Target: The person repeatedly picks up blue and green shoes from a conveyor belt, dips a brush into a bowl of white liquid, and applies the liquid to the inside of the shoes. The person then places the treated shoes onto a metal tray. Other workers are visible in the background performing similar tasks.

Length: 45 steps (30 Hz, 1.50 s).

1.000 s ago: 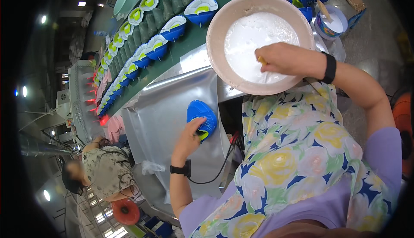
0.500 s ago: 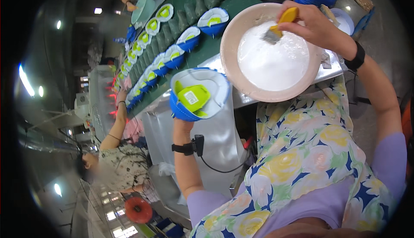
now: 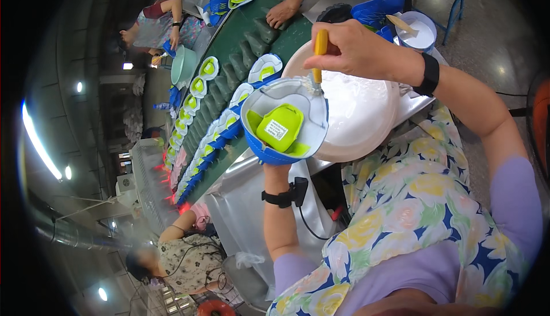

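Observation:
My left hand point(image 3: 277, 170) holds up a blue shoe upper point(image 3: 281, 151) from below; the upper hides most of its fingers. White lining and a bright lime-green piece with a label face upward inside the upper. My right hand point(image 3: 356, 51) pinches a paintbrush point(image 3: 321, 48) by its yellow handle. The brush points down, its bristles against the white lining at the upper's far right edge. Behind the upper, a pale pink basin point(image 3: 382, 135) of white liquid point(image 3: 358, 107) is partly covered by my right hand and the upper.
A green conveyor point(image 3: 226, 139) carries dark shoe lasts point(image 3: 266, 31) and rows of blue uppers point(image 3: 229, 122). Another person's hand point(image 3: 282, 13) touches a last at the far end. A white bucket point(image 3: 421, 36) with a brush stands right. Co-workers are at the left point(image 3: 192, 258) and far left point(image 3: 150, 26).
My right hand has brought the brush left from above the basin's liquid to the upper's lining. The upper has moved right, overlapping the basin. Another person's hands have appeared at the conveyor's far end.

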### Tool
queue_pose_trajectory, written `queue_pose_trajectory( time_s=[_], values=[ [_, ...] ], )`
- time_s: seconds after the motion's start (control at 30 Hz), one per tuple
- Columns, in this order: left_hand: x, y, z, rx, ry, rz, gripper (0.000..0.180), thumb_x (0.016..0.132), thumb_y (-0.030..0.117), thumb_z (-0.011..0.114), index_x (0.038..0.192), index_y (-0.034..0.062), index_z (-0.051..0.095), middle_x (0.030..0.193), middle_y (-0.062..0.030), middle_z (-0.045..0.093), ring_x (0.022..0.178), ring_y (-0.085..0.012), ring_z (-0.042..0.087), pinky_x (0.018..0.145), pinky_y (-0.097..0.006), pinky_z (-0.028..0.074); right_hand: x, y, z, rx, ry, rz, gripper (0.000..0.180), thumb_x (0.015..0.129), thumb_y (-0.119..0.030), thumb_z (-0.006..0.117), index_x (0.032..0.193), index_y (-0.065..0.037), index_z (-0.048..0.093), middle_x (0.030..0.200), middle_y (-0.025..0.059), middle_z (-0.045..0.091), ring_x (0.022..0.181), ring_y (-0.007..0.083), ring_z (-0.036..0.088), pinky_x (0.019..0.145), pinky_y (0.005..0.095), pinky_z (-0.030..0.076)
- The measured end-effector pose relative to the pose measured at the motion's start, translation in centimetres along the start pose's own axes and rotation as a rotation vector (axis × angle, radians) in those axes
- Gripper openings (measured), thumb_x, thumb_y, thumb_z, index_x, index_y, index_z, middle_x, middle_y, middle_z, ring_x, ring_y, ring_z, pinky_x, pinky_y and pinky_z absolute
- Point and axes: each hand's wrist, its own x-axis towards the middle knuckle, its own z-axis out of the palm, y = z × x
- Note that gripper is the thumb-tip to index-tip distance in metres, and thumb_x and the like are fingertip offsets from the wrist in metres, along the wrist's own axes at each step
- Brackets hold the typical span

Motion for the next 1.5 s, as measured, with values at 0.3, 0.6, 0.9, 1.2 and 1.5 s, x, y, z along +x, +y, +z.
queue_pose_trajectory(
  time_s=[0.3, 0.6, 0.9, 1.2, 1.5],
  values=[
    [0.1, -2.3, 0.3, 0.538, 0.224, 0.686, 0.055, 0.097, 0.025, 0.06, 0.145, 0.0058, 0.04, 0.148, -0.0137, 0.044, 0.131, -0.0234, 0.049, 0.111, -0.044, 0.041, -2.6, -0.5, 4.1, 0.363, 0.052, 0.393, 0.044, 0.088, -0.036, 0.069, 0.089, 0.007, 0.066, 0.075, 0.0167, 0.069, 0.061, 0.0182, 0.068, 0.053, 0.0254, 0.053],
    [0.6, 0.6, -1.6, 0.833, 0.169, 0.544, 0.045, 0.096, 0.015, 0.059, 0.137, 0.0007, 0.047, 0.126, -0.0138, 0.06, 0.117, -0.0267, 0.06, 0.099, -0.044, 0.05, -3.3, -0.2, 2.3, 0.556, -0.002, 0.338, 0.027, 0.092, -0.023, 0.072, 0.103, -0.001, 0.062, 0.086, 0.01, 0.067, 0.07, 0.0117, 0.066, 0.062, 0.0199, 0.053],
    [-2.9, -2.5, 1.6, -0.704, -0.199, -0.493, 0.058, 0.097, 0.046, 0.054, 0.139, 0.0067, 0.05, 0.134, -0.0151, 0.059, 0.12, -0.0324, 0.059, 0.101, -0.049, 0.051, -2.7, -1.2, 3.7, 0.479, 0.042, -0.442, 0.022, 0.091, -0.022, 0.072, 0.104, -0.006, 0.064, 0.095, 0.0102, 0.067, 0.088, 0.0282, 0.067, 0.078, 0.0347, 0.053],
    [-3.4, -1.6, 4.3, -0.686, -0.053, -0.474, 0.058, 0.098, 0.046, 0.051, 0.138, 0.0044, 0.049, 0.134, -0.0156, 0.059, 0.117, -0.0322, 0.062, 0.101, -0.046, 0.052, -1.5, -0.4, 2.0, 0.162, -0.135, -0.203, 0.024, 0.091, -0.025, 0.071, 0.098, -0.005, 0.06, 0.079, 0.0126, 0.064, 0.069, 0.0288, 0.066, 0.062, 0.0328, 0.052],
    [-1.7, -0.7, 2.4, -0.384, -0.069, -0.208, 0.056, 0.092, 0.035, 0.064, 0.138, 0.0053, 0.051, 0.131, -0.0111, 0.061, 0.114, -0.0267, 0.063, 0.097, -0.043, 0.055, -2.2, 0.6, -1.6, 0.091, -0.278, 0.085, 0.023, 0.091, -0.024, 0.069, 0.099, -0.004, 0.062, 0.079, 0.0128, 0.065, 0.073, 0.0241, 0.064, 0.065, 0.0321, 0.048]
  ],
)
